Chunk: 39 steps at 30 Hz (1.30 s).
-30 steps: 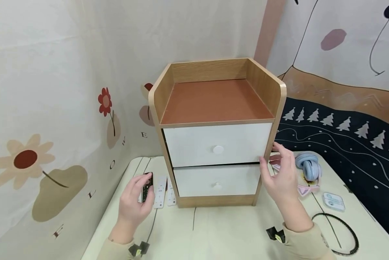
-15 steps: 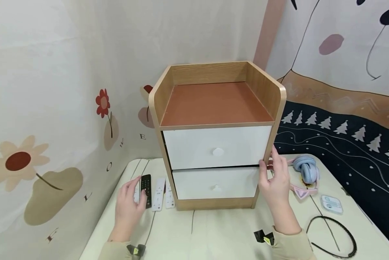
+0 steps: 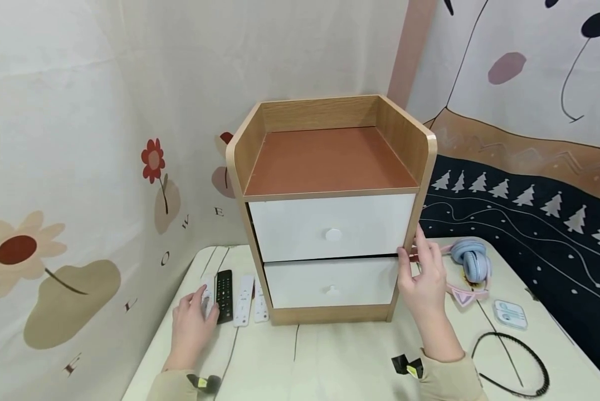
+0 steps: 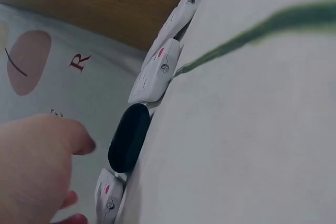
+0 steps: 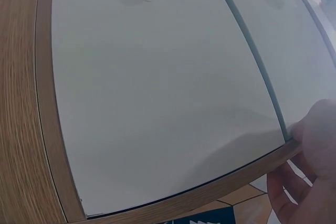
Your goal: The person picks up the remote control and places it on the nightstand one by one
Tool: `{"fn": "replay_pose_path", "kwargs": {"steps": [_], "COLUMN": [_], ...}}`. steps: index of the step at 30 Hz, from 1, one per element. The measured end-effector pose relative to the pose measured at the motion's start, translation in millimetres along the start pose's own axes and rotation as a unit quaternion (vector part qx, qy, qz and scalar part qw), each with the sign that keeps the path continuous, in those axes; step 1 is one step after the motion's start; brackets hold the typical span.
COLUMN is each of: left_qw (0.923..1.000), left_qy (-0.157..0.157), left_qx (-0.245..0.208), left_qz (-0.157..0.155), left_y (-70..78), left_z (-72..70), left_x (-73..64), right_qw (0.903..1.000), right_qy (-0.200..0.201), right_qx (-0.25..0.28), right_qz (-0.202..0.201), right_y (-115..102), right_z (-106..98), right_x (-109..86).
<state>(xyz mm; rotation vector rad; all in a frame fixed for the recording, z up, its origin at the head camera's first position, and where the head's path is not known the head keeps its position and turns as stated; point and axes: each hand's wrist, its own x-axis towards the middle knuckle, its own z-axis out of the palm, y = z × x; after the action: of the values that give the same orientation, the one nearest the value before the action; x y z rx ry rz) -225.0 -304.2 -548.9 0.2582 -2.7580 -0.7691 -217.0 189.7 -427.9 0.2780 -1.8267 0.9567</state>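
Observation:
A small wooden drawer cabinet with two white drawers stands in the middle. My right hand grips its right side edge, thumb on the front and fingers on the outer side, as the right wrist view also shows. To the left, my left hand hovers with loosely bent fingers over the leftmost white remote control. Beside that lies a black remote control; in the left wrist view the thumb is apart from this black remote. Some of the left fingertips are hidden there.
Two more white remotes, one nearer the hand and one against the cabinet, lie in the row. On the right are blue-and-pink headphones, a clear case and a black headband. Printed cloth hangs behind the table.
My left hand has moved left from over the black remote to the leftmost white one. The right hand keeps to the cabinet's edge, and the head view has shifted slightly.

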Motion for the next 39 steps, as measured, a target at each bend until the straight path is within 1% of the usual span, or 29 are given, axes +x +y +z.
{"fn": "replay_pose_path", "kwargs": {"steps": [3, 5, 7, 14, 18, 21, 23, 25, 28, 31, 33, 36, 39], "left_qw": [0.9993, 0.9985, 0.9981, 0.9969, 0.9954, 0.9948, 0.9952, 0.9960, 0.9965, 0.9931, 0.9900, 0.9872, 0.9865], "left_qy": [-0.030, -0.039, -0.038, -0.024, -0.022, -0.021, -0.020, -0.017, -0.003, 0.017, 0.024, 0.022, 0.021], "left_qx": [0.013, 0.023, 0.033, 0.067, 0.086, 0.091, 0.083, 0.066, 0.020, -0.031, -0.056, -0.071, -0.075], "left_qz": [-0.021, -0.030, -0.036, -0.033, -0.036, -0.042, -0.048, -0.058, -0.081, -0.112, -0.128, -0.141, -0.144], "left_y": [-4.2, -5.9, -7.4, -6.4, -6.7, -6.7, -5.6, -4.4, -2.8, -2.5, -2.7, -2.9, -3.2], "left_z": [0.2, -0.3, -1.1, -4.3, -3.3, -1.6, -1.0, -0.8, -1.5, -2.6, -3.4, -4.1, -4.2], "left_x": [-0.1, -0.9, -1.7, -3.2, -4.3, -5.1, -6.0, -7.0, -7.6, -6.7, -5.4, -3.2, -1.8], "right_qw": [1.0000, 1.0000, 1.0000, 1.0000, 1.0000, 0.9999, 0.9998, 0.9998, 0.9998, 0.9998, 0.9999, 0.9999, 0.9999], "right_qy": [-0.002, -0.006, -0.008, -0.003, -0.009, -0.014, -0.016, -0.019, -0.020, -0.017, -0.016, -0.014, -0.016], "right_qx": [0.001, 0.001, 0.002, 0.005, 0.000, -0.004, -0.006, -0.006, -0.006, -0.005, -0.004, -0.003, -0.002], "right_qz": [0.002, 0.002, 0.000, -0.003, 0.000, 0.004, 0.006, 0.007, 0.009, 0.006, 0.003, -0.001, 0.000], "right_y": [-1.9, -2.5, -2.7, -2.8, -4.0, -4.4, -4.5, -4.3, -3.9, -3.2, -2.8, -2.6, -2.6], "right_z": [0.2, 0.8, 1.4, 0.5, -1.7, -3.0, -3.5, -3.7, -4.0, -4.3, -4.4, -4.4, -4.3], "right_x": [-1.7, -3.1, -4.0, -2.9, -2.5, -2.7, -2.6, -2.5, -2.2, -1.9, -1.5, -0.7, -0.3]}}
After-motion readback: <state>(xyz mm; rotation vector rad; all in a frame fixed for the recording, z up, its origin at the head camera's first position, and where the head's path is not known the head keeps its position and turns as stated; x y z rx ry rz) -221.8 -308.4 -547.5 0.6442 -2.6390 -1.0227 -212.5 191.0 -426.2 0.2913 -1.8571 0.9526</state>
